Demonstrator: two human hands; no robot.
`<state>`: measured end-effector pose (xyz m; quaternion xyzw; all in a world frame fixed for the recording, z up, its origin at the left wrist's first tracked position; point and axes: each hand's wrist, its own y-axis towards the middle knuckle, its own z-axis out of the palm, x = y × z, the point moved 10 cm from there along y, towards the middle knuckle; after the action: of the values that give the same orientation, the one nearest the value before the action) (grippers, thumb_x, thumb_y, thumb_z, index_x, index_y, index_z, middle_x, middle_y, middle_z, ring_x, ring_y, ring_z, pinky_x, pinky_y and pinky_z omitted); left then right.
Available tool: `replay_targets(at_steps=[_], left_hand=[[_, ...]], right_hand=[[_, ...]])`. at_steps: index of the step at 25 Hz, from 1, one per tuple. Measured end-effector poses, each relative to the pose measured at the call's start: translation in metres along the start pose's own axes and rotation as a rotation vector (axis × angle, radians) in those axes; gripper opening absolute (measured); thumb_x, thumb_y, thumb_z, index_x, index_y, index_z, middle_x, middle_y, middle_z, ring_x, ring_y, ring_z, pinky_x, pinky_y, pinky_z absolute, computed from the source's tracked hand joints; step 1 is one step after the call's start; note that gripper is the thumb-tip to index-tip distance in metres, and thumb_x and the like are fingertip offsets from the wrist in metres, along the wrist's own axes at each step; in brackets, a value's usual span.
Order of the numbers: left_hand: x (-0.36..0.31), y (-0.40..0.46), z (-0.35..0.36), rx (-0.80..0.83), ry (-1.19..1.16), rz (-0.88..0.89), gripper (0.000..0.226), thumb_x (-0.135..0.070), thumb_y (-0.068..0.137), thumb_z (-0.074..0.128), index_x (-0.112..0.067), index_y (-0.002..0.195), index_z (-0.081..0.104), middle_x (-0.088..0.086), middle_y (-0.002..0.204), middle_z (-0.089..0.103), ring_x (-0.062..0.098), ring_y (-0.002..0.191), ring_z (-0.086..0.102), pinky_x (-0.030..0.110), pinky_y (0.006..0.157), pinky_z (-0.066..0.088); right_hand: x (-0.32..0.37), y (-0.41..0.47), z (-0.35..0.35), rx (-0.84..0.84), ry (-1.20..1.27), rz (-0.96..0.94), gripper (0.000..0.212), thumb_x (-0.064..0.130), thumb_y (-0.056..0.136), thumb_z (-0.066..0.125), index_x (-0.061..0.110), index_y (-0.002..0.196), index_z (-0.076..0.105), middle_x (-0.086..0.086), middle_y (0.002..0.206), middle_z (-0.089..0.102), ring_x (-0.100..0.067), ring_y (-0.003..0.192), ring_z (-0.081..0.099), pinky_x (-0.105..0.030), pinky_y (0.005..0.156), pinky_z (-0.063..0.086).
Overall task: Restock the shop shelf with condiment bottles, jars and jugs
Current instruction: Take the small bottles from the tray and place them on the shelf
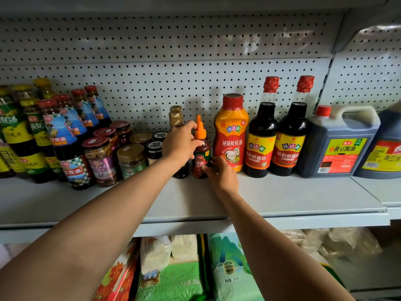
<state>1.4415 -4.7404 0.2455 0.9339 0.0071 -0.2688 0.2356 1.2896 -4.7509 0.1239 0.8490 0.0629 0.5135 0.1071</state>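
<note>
Left hand (181, 143) grip grasping the shoulder of a small orange-capped sauce bottle (201, 158) upright on the grey shelf (282, 198), right hand (221, 173) grip pinching its base, yellow squeeze bottle (231, 135) just right of both grips, brown-capped bottle (176, 116) behind the left grip.

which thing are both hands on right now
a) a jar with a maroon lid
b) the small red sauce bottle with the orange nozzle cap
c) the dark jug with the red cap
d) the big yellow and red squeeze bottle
b: the left hand grips the small red sauce bottle near its orange cap, and the right hand touches its lower body; it stands upright on the shelf.
</note>
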Motion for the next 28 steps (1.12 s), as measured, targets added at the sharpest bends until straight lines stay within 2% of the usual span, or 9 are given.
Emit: replay_targets(at_steps=[5, 10, 13, 17, 20, 23, 25, 28], left_hand=[[-0.001, -0.005, -0.002, -0.016, -0.001, -0.022, 0.033, -0.034, 0.088, 0.071, -0.033, 0.117, 0.056, -0.012, 0.094, 0.073, 0.005, 0.042, 0.063, 0.030, 0.056, 0.056], [-0.007, -0.030, -0.022, -0.174, -0.080, -0.005, 0.046, -0.039, 0.087, 0.071, -0.038, 0.128, 0.051, -0.013, 0.118, 0.069, 0.005, 0.046, 0.064, 0.034, 0.061, 0.057], [0.005, -0.056, -0.035, -0.218, -0.048, -0.011, 0.051, -0.042, 0.082, 0.074, -0.039, 0.127, 0.051, -0.014, 0.112, 0.071, 0.013, 0.068, 0.070, 0.036, 0.070, 0.057], [0.049, -0.105, -0.039, -0.117, -0.098, -0.155, 0.060, -0.034, 0.077, 0.081, -0.034, 0.129, 0.051, -0.005, 0.112, 0.068, 0.020, 0.092, 0.066, 0.042, 0.081, 0.055], [0.073, -0.145, -0.054, -0.060, -0.138, -0.239, 0.060, -0.028, 0.075, 0.083, -0.026, 0.128, 0.055, 0.004, 0.121, 0.064, 0.023, 0.107, 0.062, 0.038, 0.090, 0.051], [0.097, -0.173, -0.061, -0.051, -0.261, -0.369, 0.057, -0.026, 0.076, 0.083, -0.020, 0.126, 0.057, 0.009, 0.125, 0.062, 0.023, 0.108, 0.060, 0.030, 0.089, 0.047], [0.107, -0.193, -0.056, -0.011, -0.308, -0.430, 0.054, -0.031, 0.076, 0.083, -0.023, 0.123, 0.058, 0.010, 0.123, 0.060, 0.023, 0.109, 0.059, 0.032, 0.089, 0.049], [0.115, -0.229, -0.044, 0.066, -0.343, -0.422, 0.054, -0.032, 0.074, 0.084, -0.023, 0.121, 0.059, 0.009, 0.117, 0.060, 0.023, 0.108, 0.059, 0.036, 0.092, 0.050]], right_hand=[[0.000, 0.000, -0.003, -0.018, -0.019, -0.024, 0.044, 0.042, 0.089, 0.072, 0.023, 0.127, 0.061, -0.001, 0.122, 0.071, -0.023, 0.111, 0.065, -0.035, 0.087, 0.052], [0.001, 0.002, -0.003, -0.011, -0.052, -0.041, 0.046, 0.043, 0.090, 0.070, 0.023, 0.130, 0.060, -0.003, 0.122, 0.070, -0.026, 0.112, 0.065, -0.037, 0.088, 0.053], [0.001, 0.002, -0.001, 0.002, -0.092, -0.035, 0.047, 0.046, 0.090, 0.069, 0.021, 0.129, 0.059, -0.004, 0.121, 0.071, -0.028, 0.110, 0.065, -0.036, 0.085, 0.052], [0.001, -0.010, -0.016, -0.026, 0.027, -0.003, 0.048, 0.038, 0.089, 0.073, 0.013, 0.128, 0.059, -0.008, 0.121, 0.070, -0.027, 0.110, 0.066, -0.031, 0.086, 0.049], [0.007, -0.046, -0.032, -0.073, 0.060, 0.014, 0.048, 0.036, 0.089, 0.074, 0.011, 0.127, 0.058, -0.008, 0.120, 0.071, -0.023, 0.105, 0.066, -0.024, 0.080, 0.043], [0.019, -0.091, -0.045, -0.119, 0.047, 0.010, 0.043, 0.034, 0.089, 0.073, 0.012, 0.124, 0.060, -0.005, 0.119, 0.071, -0.019, 0.102, 0.067, -0.021, 0.078, 0.040], [0.031, -0.122, -0.049, -0.136, 0.043, -0.021, 0.043, 0.033, 0.088, 0.075, 0.015, 0.124, 0.060, -0.003, 0.119, 0.071, -0.017, 0.102, 0.067, -0.023, 0.080, 0.043], [0.040, -0.178, -0.046, -0.126, -0.030, -0.040, 0.047, 0.033, 0.086, 0.076, 0.019, 0.127, 0.059, 0.000, 0.121, 0.069, -0.017, 0.105, 0.065, -0.025, 0.081, 0.047]])
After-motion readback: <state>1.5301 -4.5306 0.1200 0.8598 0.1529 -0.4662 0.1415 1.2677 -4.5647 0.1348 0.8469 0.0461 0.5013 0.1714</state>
